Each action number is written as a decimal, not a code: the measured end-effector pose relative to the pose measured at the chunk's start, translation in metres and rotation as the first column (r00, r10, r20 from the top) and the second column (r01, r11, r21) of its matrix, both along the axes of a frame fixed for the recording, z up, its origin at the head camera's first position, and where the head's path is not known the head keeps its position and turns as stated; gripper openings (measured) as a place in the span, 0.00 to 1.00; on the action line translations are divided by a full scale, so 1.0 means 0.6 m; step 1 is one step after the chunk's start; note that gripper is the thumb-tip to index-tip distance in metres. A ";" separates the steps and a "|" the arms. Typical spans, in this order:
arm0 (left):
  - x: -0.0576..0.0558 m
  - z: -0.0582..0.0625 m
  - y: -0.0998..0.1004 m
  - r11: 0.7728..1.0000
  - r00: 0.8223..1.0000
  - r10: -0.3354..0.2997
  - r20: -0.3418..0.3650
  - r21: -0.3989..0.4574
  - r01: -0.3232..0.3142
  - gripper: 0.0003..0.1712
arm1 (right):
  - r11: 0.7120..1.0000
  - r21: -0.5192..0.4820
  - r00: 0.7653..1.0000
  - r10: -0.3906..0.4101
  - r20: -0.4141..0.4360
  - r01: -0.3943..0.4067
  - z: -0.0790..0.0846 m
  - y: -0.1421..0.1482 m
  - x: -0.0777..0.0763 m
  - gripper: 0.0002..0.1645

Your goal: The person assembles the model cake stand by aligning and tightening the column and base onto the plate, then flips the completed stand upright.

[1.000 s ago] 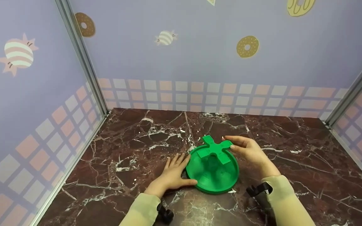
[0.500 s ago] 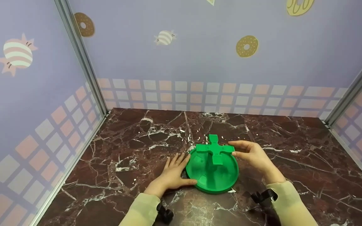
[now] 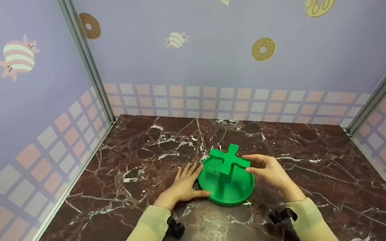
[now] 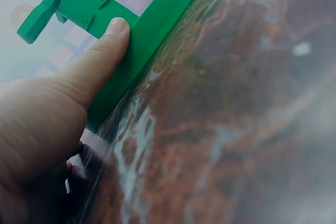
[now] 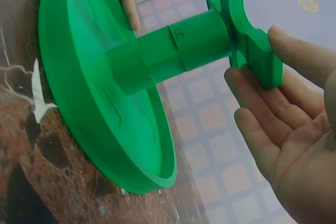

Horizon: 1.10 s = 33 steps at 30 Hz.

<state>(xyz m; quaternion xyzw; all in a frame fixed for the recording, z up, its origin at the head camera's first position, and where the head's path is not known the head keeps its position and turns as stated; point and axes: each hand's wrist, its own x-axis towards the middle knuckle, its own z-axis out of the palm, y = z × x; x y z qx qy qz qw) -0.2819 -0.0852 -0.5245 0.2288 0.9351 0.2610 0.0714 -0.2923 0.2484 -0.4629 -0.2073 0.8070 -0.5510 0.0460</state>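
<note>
A green round dish with a raised rim lies on the table. From its middle rises a green post with step marks and small digits, topped by a green four-armed cross handle. My left hand rests at the dish's left side, fingers spread and straight, with the thumb over the rim. With thumb and fingers, my right hand pinches the end of the handle's right arm. In the right wrist view, the thumb is on one side of that arm and the fingers are on the other.
The dark red marbled table is bounded by purple printed walls at the back and both sides. Grey metal posts stand at the corners. A black strap mount sits on each wrist.
The cross handle has turned clockwise as seen from above, and my right hand has shifted slightly toward me with its arm. My left hand and the dish have stayed in place.
</note>
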 end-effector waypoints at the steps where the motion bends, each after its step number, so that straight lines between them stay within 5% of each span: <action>1: 0.000 0.000 0.000 1.000 1.000 -0.001 0.001 0.000 0.001 0.64 | 1.000 0.012 1.000 -0.009 -0.008 0.009 0.000 -0.001 0.002 0.29; 14: -0.001 0.001 -0.001 1.000 1.000 -0.005 0.013 0.012 0.005 0.64 | 0.993 0.059 0.991 -0.096 -0.098 0.102 0.004 -0.036 0.040 0.29; 25: 0.000 0.001 0.000 1.000 1.000 -0.003 0.010 0.012 0.003 0.63 | 0.962 0.006 0.958 -0.271 -0.090 0.272 -0.001 -0.088 0.063 0.28; 33: 0.000 0.001 0.000 1.000 1.000 -0.005 -0.001 0.014 0.005 0.63 | 0.953 0.031 0.946 -0.293 -0.138 0.300 0.002 -0.091 0.069 0.29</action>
